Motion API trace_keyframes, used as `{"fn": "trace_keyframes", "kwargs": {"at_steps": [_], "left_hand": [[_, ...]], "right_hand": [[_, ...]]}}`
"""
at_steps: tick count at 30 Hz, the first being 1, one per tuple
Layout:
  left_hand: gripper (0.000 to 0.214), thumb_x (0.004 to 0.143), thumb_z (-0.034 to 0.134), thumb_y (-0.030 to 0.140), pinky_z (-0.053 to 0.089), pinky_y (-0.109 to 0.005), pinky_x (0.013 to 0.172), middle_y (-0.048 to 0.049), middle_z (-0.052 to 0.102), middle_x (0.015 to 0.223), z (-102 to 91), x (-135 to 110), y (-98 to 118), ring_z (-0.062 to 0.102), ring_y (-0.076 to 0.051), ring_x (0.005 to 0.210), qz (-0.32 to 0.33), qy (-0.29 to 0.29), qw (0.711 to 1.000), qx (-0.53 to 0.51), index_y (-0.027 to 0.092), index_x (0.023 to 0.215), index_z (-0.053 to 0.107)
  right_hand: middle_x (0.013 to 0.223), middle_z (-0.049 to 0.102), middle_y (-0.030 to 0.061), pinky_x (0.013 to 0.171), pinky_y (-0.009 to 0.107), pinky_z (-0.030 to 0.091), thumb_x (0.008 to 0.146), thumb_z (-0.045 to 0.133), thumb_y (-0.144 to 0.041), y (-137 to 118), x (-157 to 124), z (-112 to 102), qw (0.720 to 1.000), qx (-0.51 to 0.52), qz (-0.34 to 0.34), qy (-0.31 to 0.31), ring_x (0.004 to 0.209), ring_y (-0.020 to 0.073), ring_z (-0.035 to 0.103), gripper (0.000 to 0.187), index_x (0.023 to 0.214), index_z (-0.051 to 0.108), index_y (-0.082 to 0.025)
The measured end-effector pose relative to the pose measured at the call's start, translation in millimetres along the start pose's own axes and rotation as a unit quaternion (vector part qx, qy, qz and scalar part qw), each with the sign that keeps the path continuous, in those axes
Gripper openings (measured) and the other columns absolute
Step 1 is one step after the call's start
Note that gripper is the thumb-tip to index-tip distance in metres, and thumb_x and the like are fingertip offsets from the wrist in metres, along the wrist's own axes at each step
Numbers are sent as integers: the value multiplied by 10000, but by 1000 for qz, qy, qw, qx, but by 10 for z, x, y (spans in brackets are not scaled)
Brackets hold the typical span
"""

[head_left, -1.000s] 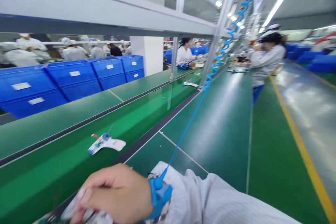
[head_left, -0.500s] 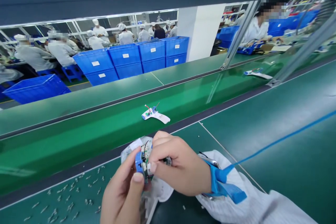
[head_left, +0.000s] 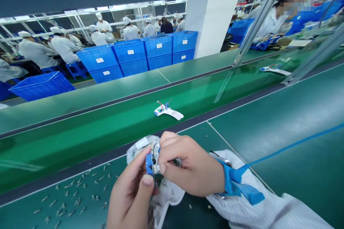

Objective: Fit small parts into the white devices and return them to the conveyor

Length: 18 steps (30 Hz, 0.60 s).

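My left hand (head_left: 131,195) grips a small circuit board assembly (head_left: 149,164) with a blue plastic edge, white connectors and a thin black wire. Thumb and fingertips press on its blue side. From the right, my right hand (head_left: 189,164) pinches at the board's face, its thumb tip beside a white connector (head_left: 156,169). Whatever lies between those fingers is hidden. Beneath both hands is a white plastic shell (head_left: 172,193), partly covered by them. Clear plastic wrapping (head_left: 132,152) shows behind the board. A blue wrist strap (head_left: 233,182) circles my right wrist.
Small metal pieces (head_left: 77,200) lie scattered on the green bench at left. On the green conveyor (head_left: 113,125) lies a white handle-shaped shell (head_left: 172,112) with wires; another shell (head_left: 276,69) is farther right. The strap's blue cord (head_left: 295,145) crosses the right side. Blue bins (head_left: 131,52) and co-workers stand beyond.
The view has shifted slightly, so the hands and conveyor items appear a little farther right. Both hands keep nearly the same hold around the board.
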<state>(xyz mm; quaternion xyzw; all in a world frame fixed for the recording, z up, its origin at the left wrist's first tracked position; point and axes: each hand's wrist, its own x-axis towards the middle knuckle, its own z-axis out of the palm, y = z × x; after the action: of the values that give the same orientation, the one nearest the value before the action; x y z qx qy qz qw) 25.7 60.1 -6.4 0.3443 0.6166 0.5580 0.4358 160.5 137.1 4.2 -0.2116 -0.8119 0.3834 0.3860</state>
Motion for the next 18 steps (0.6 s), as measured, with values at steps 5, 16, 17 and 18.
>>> {"fn": "trace_keyframes", "kwargs": {"at_steps": [5, 16, 17, 18], "left_hand": [[492, 714, 658, 613, 495, -194, 593, -23, 677, 1118, -5, -4, 27, 621, -179, 794, 18, -1, 997, 80, 295, 1087, 706], [418, 861, 517, 537, 402, -342, 984, -8, 583, 1325, -15, -35, -3, 508, -289, 1232, 132, -26, 970, 202, 321, 1197, 638], [403, 864, 520, 521, 416, -326, 957, -13, 596, 1309, -3, -40, -3, 521, -283, 1218, 150, -31, 967, 203, 318, 1189, 643], [395, 864, 524, 513, 431, -316, 927, -22, 611, 1289, 5, -42, -5, 543, -281, 1192, 165, -36, 965, 202, 313, 1180, 649]], "right_hand": [[501, 452, -41, 719, 250, 384, 734, 431, -72, 22, -10, 9, 1000, -12, -8, -4, 545, 91, 397, 243, 521, 390, -180], [502, 407, -43, 686, 255, 359, 744, 415, -70, -1, -15, -57, 998, 2, 0, -57, 547, 90, 376, 274, 516, 313, -183], [497, 391, -45, 684, 252, 358, 744, 416, -70, -2, -15, -66, 998, 11, 2, -66, 544, 89, 369, 279, 513, 308, -183], [494, 376, -45, 679, 250, 356, 743, 417, -70, -2, -13, -71, 997, 19, 2, -70, 545, 89, 365, 286, 509, 298, -184]]}}
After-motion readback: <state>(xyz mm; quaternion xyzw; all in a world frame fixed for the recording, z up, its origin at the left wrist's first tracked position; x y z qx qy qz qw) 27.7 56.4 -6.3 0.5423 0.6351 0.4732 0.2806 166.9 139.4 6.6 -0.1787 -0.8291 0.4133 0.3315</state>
